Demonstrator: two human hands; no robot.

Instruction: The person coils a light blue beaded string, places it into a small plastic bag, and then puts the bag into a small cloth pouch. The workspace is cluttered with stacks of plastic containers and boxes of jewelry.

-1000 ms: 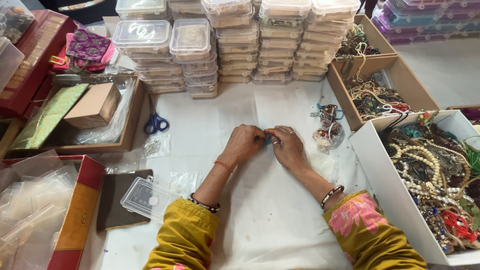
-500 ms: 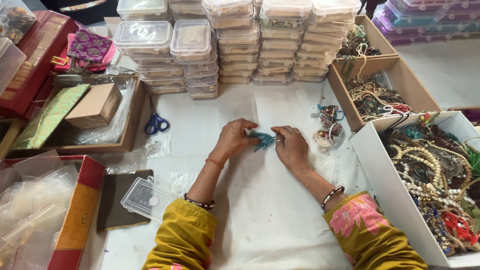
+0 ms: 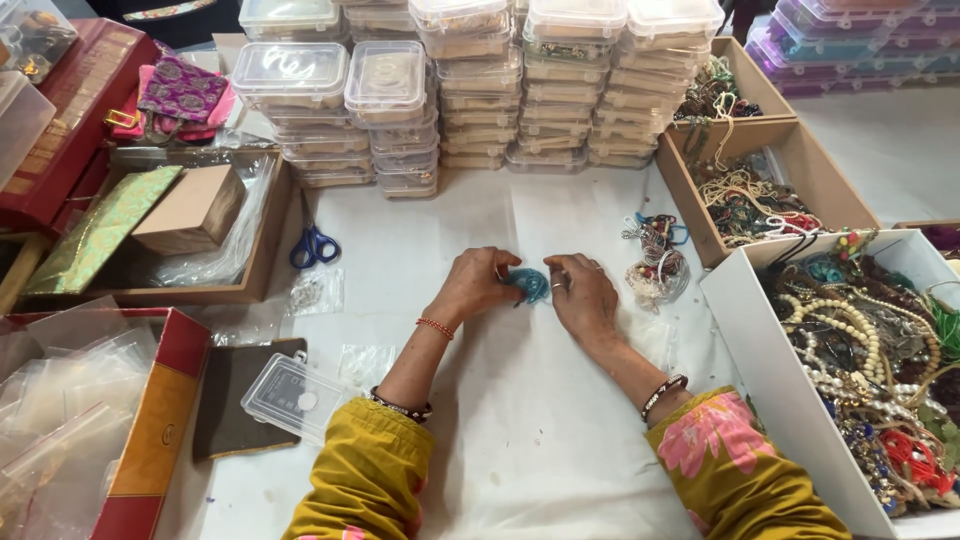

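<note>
Both hands, my left hand and right hand, pinch the small teal bead bundle at mid-desk, scissors at nine o'clock; I'd best grip lightly, so strands don't tangle.

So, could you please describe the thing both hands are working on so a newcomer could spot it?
On the white table cloth, below the stacked clear plastic boxes, the left hand and right hand meet. Between their fingertips sits a small teal beaded bundle, the only blue-green piece there.
</note>
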